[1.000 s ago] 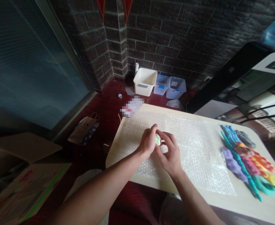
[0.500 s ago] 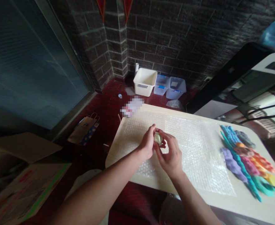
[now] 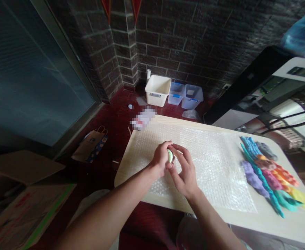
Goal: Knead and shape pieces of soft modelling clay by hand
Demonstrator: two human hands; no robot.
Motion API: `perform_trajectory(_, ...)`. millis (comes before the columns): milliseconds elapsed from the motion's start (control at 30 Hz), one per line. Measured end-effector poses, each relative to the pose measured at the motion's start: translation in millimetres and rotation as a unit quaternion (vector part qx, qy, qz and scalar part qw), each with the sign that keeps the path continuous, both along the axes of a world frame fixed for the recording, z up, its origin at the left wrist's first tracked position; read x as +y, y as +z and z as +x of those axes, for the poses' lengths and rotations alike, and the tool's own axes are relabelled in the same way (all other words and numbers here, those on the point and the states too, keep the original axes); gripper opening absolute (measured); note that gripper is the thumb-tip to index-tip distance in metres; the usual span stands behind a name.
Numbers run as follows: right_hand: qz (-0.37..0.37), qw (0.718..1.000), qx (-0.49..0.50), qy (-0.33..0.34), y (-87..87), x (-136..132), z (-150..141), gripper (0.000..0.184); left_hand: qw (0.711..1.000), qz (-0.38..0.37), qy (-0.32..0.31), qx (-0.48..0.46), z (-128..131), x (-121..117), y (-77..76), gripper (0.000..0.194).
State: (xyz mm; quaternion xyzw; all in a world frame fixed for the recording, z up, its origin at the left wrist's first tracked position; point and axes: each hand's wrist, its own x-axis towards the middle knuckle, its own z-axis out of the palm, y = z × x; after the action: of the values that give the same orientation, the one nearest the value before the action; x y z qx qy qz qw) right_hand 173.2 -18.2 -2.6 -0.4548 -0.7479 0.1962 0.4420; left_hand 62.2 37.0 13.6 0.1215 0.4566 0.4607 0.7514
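Two bare hands hold one small pale-green lump [image 3: 170, 156] between them, above the sheet of bubble wrap [image 3: 214, 166] on the pale table [image 3: 269, 222]. The left hand [image 3: 160, 157] cups around its far side, while the right hand [image 3: 186, 171] is narrowed to a loose pinch, thumb at the lump's near end and fingertips at the other.

Judging by its size and that easy grip, the lump is probably light; its matt look hints at something soft rather than slick, though whether it gives under pressure cannot be told. It hardly seems fragile, and the two ends offer the surest hold, with a palm behind it as backing.

No writing can be read. The paper bag [image 3: 86, 147] on the floor bears a small dark mark, too small to make out; the cardboard box [image 3: 47, 205] carries red print that is equally unclear. The white package [image 3: 144, 117] beyond the table is blurred into squares, hiding any label.
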Motion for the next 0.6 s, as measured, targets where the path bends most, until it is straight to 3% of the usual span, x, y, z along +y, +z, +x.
perform_trajectory(200, -0.015, 1.0, -0.001, -0.013, 4.5, 0, -2, 0.043, 0.999, -0.021, -0.022, -0.031, -1, -3, 1.4, 0.045)
perform_trajectory(267, -0.019, 1.0, 0.006, -0.017, 5.1, -1, -2, 0.038, 0.997, -0.025, -0.056, -0.051, -3, -2, 0.9, 0.049)
perform_trajectory(467, -0.026, 0.993, 0.042, -0.104, -1.8, 0, 3, 0.041, 0.986, 0.032, -0.128, -0.104, -5, -3, -6.4, 0.044)
perform_trajectory(600, -0.04, 0.997, 0.002, -0.073, 1.4, 3, 8, 0.027, 0.981, 0.009, -0.166, -0.099, -2, -5, -6.2, 0.049)
